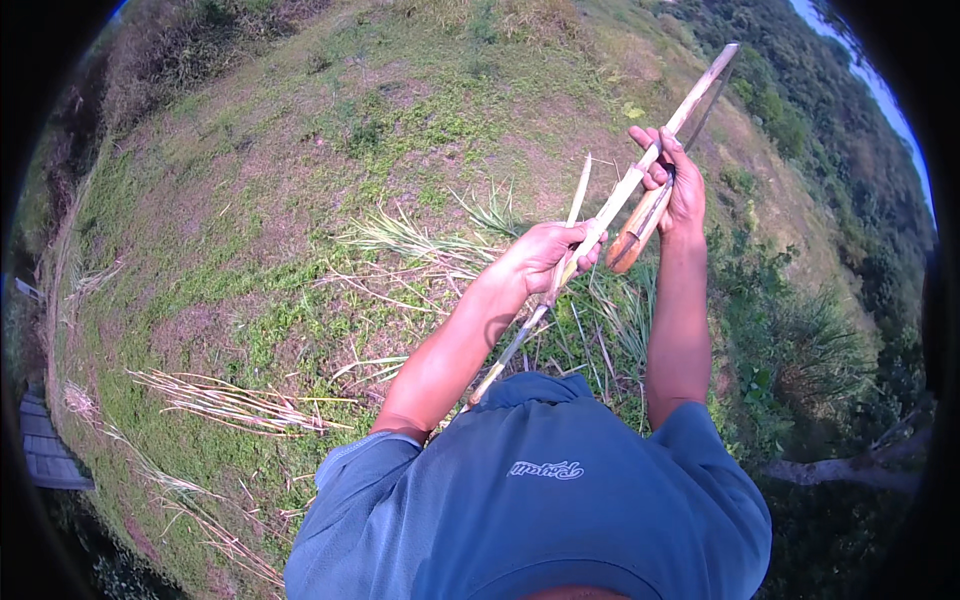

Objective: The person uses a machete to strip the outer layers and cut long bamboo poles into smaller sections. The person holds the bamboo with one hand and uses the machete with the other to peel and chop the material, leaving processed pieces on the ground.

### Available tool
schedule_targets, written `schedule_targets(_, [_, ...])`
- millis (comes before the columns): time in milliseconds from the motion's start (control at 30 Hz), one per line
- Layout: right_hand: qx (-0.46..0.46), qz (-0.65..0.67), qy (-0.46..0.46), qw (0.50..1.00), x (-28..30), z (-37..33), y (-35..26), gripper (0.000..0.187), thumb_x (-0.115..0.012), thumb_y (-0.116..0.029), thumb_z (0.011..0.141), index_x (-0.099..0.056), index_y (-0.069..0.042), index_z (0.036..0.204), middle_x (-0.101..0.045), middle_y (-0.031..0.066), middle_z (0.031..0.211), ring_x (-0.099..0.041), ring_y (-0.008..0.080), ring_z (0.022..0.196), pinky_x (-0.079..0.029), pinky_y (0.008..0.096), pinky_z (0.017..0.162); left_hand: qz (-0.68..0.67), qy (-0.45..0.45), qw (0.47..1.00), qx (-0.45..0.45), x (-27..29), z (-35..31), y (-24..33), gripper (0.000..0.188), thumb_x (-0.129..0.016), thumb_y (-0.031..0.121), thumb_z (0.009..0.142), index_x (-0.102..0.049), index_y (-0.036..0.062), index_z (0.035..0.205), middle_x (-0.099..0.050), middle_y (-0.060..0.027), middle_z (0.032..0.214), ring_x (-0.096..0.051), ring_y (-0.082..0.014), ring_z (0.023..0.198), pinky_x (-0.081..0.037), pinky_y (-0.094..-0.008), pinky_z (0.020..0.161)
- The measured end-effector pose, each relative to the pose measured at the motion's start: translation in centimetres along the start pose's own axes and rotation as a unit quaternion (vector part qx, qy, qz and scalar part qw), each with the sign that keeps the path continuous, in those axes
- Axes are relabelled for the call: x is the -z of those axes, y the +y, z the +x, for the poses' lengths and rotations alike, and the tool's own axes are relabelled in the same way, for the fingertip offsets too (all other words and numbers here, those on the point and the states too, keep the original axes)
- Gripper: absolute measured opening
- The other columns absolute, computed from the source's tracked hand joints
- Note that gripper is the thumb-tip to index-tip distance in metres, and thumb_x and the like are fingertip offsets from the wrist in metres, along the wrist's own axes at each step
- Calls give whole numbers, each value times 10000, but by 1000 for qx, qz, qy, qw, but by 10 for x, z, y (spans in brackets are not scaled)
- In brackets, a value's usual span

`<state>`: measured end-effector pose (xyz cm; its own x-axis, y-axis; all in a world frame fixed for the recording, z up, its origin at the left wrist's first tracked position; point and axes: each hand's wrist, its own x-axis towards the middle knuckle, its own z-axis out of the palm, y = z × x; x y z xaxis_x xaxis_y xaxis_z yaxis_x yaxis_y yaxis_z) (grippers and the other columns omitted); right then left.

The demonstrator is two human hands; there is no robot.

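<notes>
A long pale cane stalk [615,205] runs slantwise from near my waist up to the far right. My left hand [545,255] is closed round its middle, thumb on top. A thin pale strip [579,190] sticks up beside that hand. In my right hand [683,190] is a machete, its orange-brown wooden handle [632,235] pointing back toward me. The narrow dark blade [712,105] lies close along the stalk's far part, mostly hidden behind it. Some of the right fingers reach up against the stalk; whether they press on it I cannot tell.
Cut leafy grass stems [425,245] lie on the green slope ahead. A bundle of thin stalks [235,403] rests at the left, with more stalks [235,545] nearer. Bushes [800,350] stand at the right. A grey slatted surface [52,445] shows at the far left.
</notes>
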<state>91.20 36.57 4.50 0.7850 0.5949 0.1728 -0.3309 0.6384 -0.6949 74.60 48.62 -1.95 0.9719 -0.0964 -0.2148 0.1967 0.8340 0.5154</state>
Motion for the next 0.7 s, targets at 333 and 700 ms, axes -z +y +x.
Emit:
schedule_targets(333, [-23, 74, 13, 997, 33, 4, 3, 243, -581, -104, 927, -545, 70, 1092, -639, 208, 946, -479, 61, 513, -425, 201, 431, -186, 317, 896, -250, 121, -19, -15, 189, -322, 109, 970, -422, 116, 810, -320, 26, 545, -247, -99, 391, -214, -266, 344])
schedule_targets(700, [-18, 136, 28, 990, 25, -4, 35, 176, -627, -148, 907, -580, 4, 981, -648, 172, 921, -465, 51, 519, -418, 198, 437, 442, 183, 847, -232, 66, -49, -35, 556, -565, 350, 948, -440, -19, 1346, -615, -105, 1095, -572, -167, 1018, -447, -296, 894])
